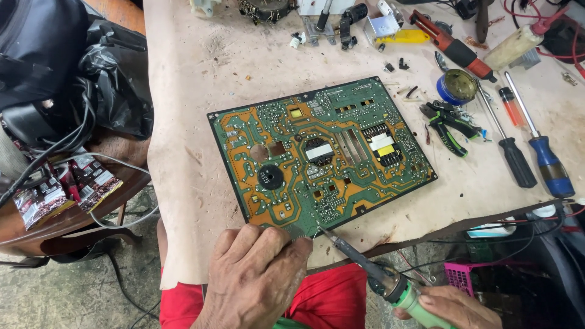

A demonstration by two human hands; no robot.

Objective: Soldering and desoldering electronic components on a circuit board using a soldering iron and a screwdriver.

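Down at the near edge of the worktop (183, 122), the left hand (256, 274) lies knuckles up, its fingers (291, 239) curled and pressed onto the near rim of the circuit board (320, 152); whether they pinch anything against it I cannot tell. The right hand (454, 306) comes in low from the right corner, only partly in view, its fingers wrapped around the pale green handle of a soldering iron (381, 274). The iron slants up and to the left, and its thin tip meets the board's near edge just beside the left fingertips.

The board is the largest thing on the worktop, a green and orange rectangle lying flat and turned slightly askew, near the middle. A pale, stained sheet covers the worktop and hangs over the near edge above the person's red shorts (329, 298).

To the right of the board lie green-handled pliers (450, 128), a black-handled screwdriver (517, 161) and a blue-handled screwdriver (551, 166), with a small round tin (458, 86) beyond them. A red and black tool (454, 47) and small loose parts sit along the far edge. On the left, black bags and cables (67, 79) pile on a brown wooden table (36, 234) over a rough concrete floor (55, 298).
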